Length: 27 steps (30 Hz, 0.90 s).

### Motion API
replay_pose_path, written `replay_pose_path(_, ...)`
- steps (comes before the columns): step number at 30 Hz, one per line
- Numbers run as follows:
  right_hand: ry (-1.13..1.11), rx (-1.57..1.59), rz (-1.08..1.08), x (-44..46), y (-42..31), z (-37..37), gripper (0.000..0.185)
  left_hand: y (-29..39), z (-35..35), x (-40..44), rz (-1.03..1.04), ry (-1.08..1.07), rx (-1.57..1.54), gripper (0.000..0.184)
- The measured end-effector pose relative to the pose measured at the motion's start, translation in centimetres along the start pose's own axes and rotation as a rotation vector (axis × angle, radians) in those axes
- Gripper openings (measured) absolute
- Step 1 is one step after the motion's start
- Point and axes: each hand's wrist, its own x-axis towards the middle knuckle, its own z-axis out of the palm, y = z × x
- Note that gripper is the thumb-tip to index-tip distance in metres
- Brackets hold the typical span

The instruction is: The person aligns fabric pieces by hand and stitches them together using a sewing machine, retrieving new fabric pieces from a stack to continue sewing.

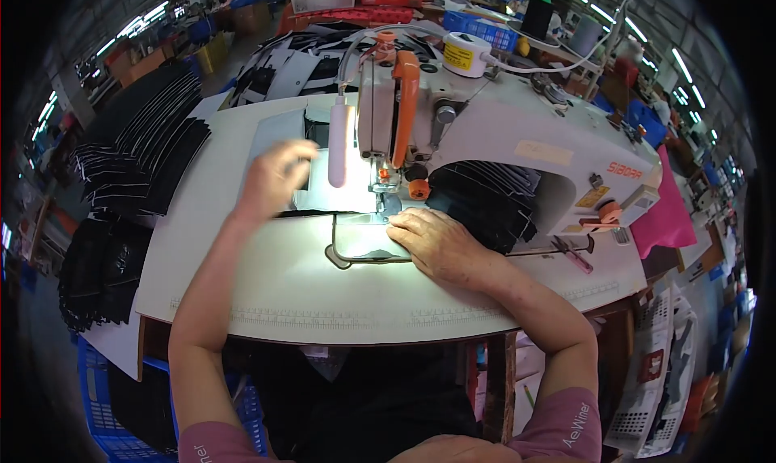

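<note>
A sewing machine [501, 99] stands on the pale table, its presser foot [381, 190] over a white panel with a dark edge [343, 190]. Smeared by motion, my left hand [281, 178] hovers above the panel's left part, its fingers bent; whether they hold anything is unclear. My right hand [440, 241] lies on the machine bed just right of the needle area, fingers stretched forward and lying flat. Its fingertips are close to a small dark rounded piece [391, 205] beside the foot. A white lamp [341, 143] lights the panel.
Stacks of black panels [145, 135] lie at the left, with another black stack [493, 200] under the machine arm. Small pink-handled snips [575, 257] rest on the right. Blue crates [105, 406] stand below left, and a white basket [655, 374] stands at lower right.
</note>
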Motion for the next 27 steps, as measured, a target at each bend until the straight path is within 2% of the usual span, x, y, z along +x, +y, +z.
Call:
replay_pose_path(2,-0.007,0.012,0.003,0.0,0.1,0.0,0.034,-3.3,-2.6,-0.1,-0.144,0.187,0.171,0.034)
replay_pose_path(4,0.003,-0.004,-0.002,-0.1,0.2,0.1,0.034,-6.2,-4.0,-1.3,-0.403,0.299,0.141,0.042)
replay_pose_path(5,0.005,-0.017,-0.007,-0.2,0.2,0.2,0.034,-7.9,-4.5,-2.1,-0.396,0.296,0.142,0.042)
replay_pose_path(7,0.009,-0.038,-0.017,-0.3,0.1,0.5,0.034,-10.2,-4.8,-3.4,-0.797,0.358,-0.413,0.052)
replay_pose_path(14,-0.001,-0.028,-0.039,-0.1,0.0,0.8,0.029,-1.9,-5.6,-1.3,-0.982,0.134,-0.420,0.052)
replay_pose_path(15,0.010,-0.030,-0.046,-0.1,0.0,0.9,0.028,-2.2,-5.9,-1.8,-0.978,0.133,-0.420,0.052)
replay_pose_path(17,0.032,-0.029,-0.053,-0.3,0.0,1.1,0.025,-4.1,-8.1,-3.6,-0.912,0.001,-0.496,0.047)
replay_pose_path(19,0.034,-0.031,-0.047,-0.3,0.0,1.5,0.024,-4.2,-11.3,-3.7,-0.991,-0.186,-0.346,0.043)
replay_pose_path(20,0.032,-0.033,-0.045,-0.3,0.0,1.7,0.023,-3.5,-12.2,-3.0,-0.989,-0.192,-0.342,0.043)
replay_pose_path(22,0.030,-0.041,-0.037,-0.3,0.2,1.9,0.021,-2.1,-13.6,-1.3,-0.893,-0.078,-0.288,0.039)
replay_pose_path(23,0.037,-0.043,-0.027,-0.3,0.3,1.9,0.021,-2.4,-14.4,0.5,-0.859,-0.079,-0.166,0.037)
replay_pose_path(26,0.048,-0.056,-0.045,-0.3,0.3,2.0,0.019,-1.1,-12.5,9.1,-0.689,0.078,-0.211,0.039)
replay_pose_path(27,0.049,-0.061,-0.052,-0.4,0.2,2.1,0.019,-1.3,-10.9,12.1,-0.574,0.189,-0.328,0.040)
